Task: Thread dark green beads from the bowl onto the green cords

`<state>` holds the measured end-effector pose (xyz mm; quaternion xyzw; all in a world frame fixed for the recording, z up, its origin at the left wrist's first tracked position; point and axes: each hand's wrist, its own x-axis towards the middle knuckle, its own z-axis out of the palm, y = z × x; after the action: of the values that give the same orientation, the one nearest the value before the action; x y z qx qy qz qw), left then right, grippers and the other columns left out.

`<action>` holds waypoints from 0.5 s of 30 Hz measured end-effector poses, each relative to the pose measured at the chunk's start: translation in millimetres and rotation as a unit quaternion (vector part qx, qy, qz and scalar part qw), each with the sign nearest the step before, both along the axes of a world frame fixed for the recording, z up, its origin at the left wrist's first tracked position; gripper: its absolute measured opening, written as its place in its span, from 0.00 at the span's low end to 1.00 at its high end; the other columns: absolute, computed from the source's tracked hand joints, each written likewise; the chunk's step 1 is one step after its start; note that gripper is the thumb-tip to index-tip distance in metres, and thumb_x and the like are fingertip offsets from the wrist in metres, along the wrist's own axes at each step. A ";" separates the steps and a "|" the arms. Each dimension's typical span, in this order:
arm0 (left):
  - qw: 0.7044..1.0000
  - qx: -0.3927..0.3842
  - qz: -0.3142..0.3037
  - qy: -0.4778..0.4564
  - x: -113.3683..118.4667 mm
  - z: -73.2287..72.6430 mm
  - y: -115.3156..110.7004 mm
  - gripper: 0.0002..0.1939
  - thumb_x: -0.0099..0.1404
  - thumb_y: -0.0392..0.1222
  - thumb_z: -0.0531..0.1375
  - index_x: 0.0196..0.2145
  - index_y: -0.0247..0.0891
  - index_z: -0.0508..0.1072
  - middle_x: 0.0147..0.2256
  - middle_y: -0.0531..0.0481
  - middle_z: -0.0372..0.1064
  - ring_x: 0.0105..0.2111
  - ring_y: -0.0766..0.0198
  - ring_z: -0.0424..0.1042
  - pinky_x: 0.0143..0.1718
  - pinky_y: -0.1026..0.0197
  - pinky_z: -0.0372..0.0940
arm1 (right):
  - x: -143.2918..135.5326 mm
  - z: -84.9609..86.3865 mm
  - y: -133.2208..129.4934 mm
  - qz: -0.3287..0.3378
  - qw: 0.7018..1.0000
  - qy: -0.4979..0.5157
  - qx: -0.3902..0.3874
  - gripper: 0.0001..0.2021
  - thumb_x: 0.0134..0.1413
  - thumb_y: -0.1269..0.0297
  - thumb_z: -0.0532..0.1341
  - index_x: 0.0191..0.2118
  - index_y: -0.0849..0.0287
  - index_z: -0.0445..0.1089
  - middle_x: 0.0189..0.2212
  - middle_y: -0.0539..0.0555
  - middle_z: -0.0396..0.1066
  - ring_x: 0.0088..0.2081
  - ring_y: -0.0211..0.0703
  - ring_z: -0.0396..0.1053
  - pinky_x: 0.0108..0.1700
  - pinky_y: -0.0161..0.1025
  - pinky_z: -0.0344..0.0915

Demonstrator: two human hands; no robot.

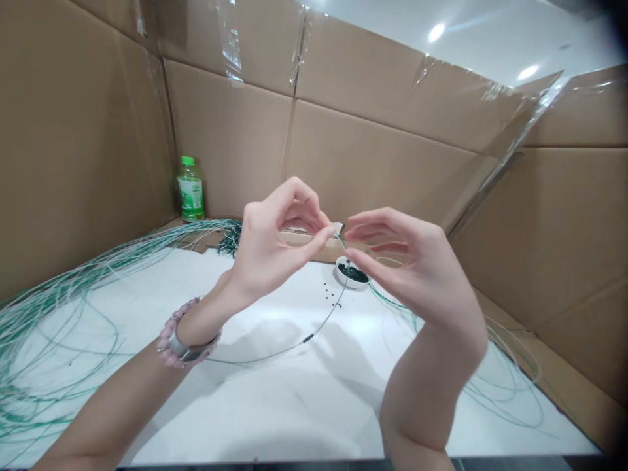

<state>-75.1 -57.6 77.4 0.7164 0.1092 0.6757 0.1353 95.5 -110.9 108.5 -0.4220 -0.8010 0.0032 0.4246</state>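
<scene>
My left hand [275,242] pinches the tip of a thin green-grey cord [328,318] between thumb and forefinger. From there the cord hangs past my right thumb and curves down to the left, with a short row of small dark beads [307,338] on it. My right hand [407,252] is just to the right of the pinched end, its thumb and fingers apart. Another dark speck, perhaps a bead, shows on the cord near the right thumb. Behind the hands stands a small white bowl [340,269] of dark beads, and several loose beads [328,292] lie to its left.
Long green and white cords [98,275] spread over the left side, with a dark green bunch [229,241] at their far end. More loose cords [510,386] lie on the right. A green bottle [190,190] stands in the back left corner. Cardboard walls [387,157] surround the white tabletop [275,418].
</scene>
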 end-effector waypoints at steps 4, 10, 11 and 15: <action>0.999 -0.043 -0.025 -0.008 6.1 -6.2 5.0 0.12 0.55 0.41 0.64 0.32 0.38 0.64 0.27 0.55 0.70 0.29 0.68 0.73 0.31 0.64 0.70 | -10.5 -2.1 7.3 0.016 0.998 0.052 0.011 0.03 0.52 0.66 0.60 0.32 0.57 0.72 0.28 0.50 0.74 0.31 0.38 0.72 0.36 0.37 0.71; 0.991 -0.111 -0.079 0.012 18.0 -24.0 34.0 0.11 0.59 0.43 0.61 0.37 0.38 0.67 0.33 0.50 0.72 0.34 0.66 0.73 0.36 0.63 0.69 | -10.7 -3.1 11.3 0.002 0.999 0.040 0.000 0.05 0.55 0.69 0.57 0.31 0.60 0.69 0.26 0.49 0.71 0.29 0.36 0.69 0.32 0.34 0.67; 0.989 -0.125 -0.072 0.044 20.9 -31.7 42.6 0.10 0.60 0.43 0.59 0.38 0.37 0.68 0.35 0.48 0.72 0.36 0.65 0.73 0.36 0.62 0.69 | -10.0 -2.7 10.8 0.000 0.999 0.036 -0.001 0.05 0.55 0.69 0.56 0.31 0.60 0.68 0.26 0.49 0.70 0.30 0.36 0.69 0.32 0.34 0.65; 0.949 -0.153 0.014 0.274 32.0 -81.4 74.9 0.10 0.62 0.39 0.55 0.39 0.33 0.71 0.39 0.43 0.72 0.43 0.57 0.70 0.45 0.54 0.65 | -9.5 -0.4 6.0 0.015 0.999 0.031 0.002 0.05 0.56 0.71 0.54 0.31 0.60 0.65 0.26 0.49 0.68 0.29 0.35 0.66 0.32 0.34 0.62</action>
<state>-43.2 17.3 -3.9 0.8432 0.2540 0.4301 0.1987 86.1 -104.9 108.2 -0.4091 -0.7935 0.0209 0.4500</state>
